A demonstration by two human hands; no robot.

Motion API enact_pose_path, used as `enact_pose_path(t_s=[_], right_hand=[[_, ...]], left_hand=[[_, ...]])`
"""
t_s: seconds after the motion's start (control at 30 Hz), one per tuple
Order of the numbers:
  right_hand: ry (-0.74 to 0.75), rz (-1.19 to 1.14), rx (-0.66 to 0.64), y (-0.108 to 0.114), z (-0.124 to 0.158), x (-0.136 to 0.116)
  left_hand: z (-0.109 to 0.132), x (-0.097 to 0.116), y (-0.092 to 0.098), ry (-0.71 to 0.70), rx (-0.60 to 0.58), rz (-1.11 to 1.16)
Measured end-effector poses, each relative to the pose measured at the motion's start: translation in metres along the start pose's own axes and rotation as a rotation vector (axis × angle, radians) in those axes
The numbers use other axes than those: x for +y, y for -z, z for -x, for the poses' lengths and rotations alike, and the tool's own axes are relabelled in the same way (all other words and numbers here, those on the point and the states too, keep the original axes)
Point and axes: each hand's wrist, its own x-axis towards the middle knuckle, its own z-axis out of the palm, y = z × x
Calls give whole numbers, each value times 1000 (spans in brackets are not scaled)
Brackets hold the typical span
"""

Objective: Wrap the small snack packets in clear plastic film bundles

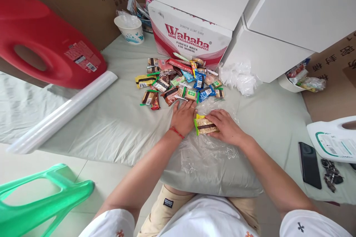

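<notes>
- Gripping snack packet [206,127] with right hand [225,125], thumb and fingers closed around the right end.
- Located centre front, low over crumpled clear plastic [222,152]; contact with it hard to judge.
- Running with long axis roughly left to right, crosswise before the body.
- Pointing green crimped end to the left, toward left hand [183,118]; opposite end hidden under fingers.
- Showing a dark band lengthwise on the upper face.
- Peeking out just behind snack packet, on the far side: a bit of yellow wrapper [199,116].
- On the left side: left hand open, palm down, fingers loosely spread, pointing forward to the near edge of snack pile [180,80].
- Lying mixed in that pile, at many angles: brown, blue, yellow and green-edged packs.
- Set behind the pile: red-and-white carton [191,37].
- To the right of the pile: crumpled clear bags [240,77].
- Spread underneath: grey-green cloth [119,118].
</notes>
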Motion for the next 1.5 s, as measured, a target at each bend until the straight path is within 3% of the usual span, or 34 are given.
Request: enact_pose_path(t_s=[0.3, 0.4, 0.5, 0.63, 0.77, 0.97, 1.07, 1.27, 1.4, 1.5], right_hand=[[44, -34, -55, 12, 13, 4], [38, -114, 56, 23, 1, 19], [-74, -74, 225, 32, -24, 42], [-260, 58, 120, 28, -57, 66], [-354, 50, 80, 23, -67, 76], [-205, -226, 200, 34, -48, 68], [-118, -348, 261, 42, -34, 55], [-99, -349, 255, 52, -4, 34], [-96, -355, 248, 51, 15, 28], [-93, -372, 235, 48, 29, 26]], left_hand=[[-1, 1, 1, 13, 48, 50], [-3, -4, -1, 68, 113, 123], [-4, -9, -2, 108, 199, 186], [-4, -8, 1, 171, 249, 176], [-3, -2, 8, 335, 272, 111], [-5, -1, 12, 345, 196, 34], [-7, -4, 11, 334, 164, 105], [-8, -20, 10, 327, 116, 510], [3, -27, 19, 236, 112, 940], [20, -27, 33, 98, 142, 1004]])
